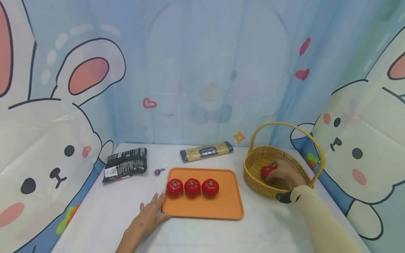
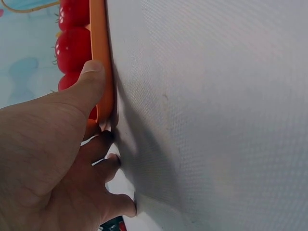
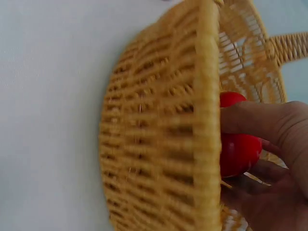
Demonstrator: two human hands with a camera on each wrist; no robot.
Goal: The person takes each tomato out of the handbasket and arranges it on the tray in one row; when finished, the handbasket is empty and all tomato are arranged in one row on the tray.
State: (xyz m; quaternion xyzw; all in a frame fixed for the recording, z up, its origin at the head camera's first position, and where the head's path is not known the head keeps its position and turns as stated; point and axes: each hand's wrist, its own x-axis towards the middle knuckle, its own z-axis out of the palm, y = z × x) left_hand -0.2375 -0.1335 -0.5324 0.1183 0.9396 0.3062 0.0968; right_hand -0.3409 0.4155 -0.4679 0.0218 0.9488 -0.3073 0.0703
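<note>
In the head view, three red tomatoes (image 1: pixel 192 187) sit in a row on an orange tray (image 1: pixel 205 212). My left hand (image 1: pixel 148 215) rests at the tray's near left corner. Its thumb (image 2: pixel 92 79) lies along the tray's edge in the left wrist view, and the other fingers are spread toward the tablecloth. Over on the right, my right hand (image 1: pixel 283 172) reaches inside a yellow wicker basket (image 1: pixel 261 188) and grips another red tomato (image 1: pixel 267 171). The basket's rim covers part of that tomato (image 3: pixel 238 151) in the right wrist view.
A black packet (image 1: pixel 126 164) lies at the back left, with a small lollipop (image 1: pixel 159 171) to its right. Behind the tray is a yellow and dark pasta pack (image 1: pixel 207 151). The basket's tall handle (image 1: pixel 286 123) arches above it. Printed curtains surround the white table.
</note>
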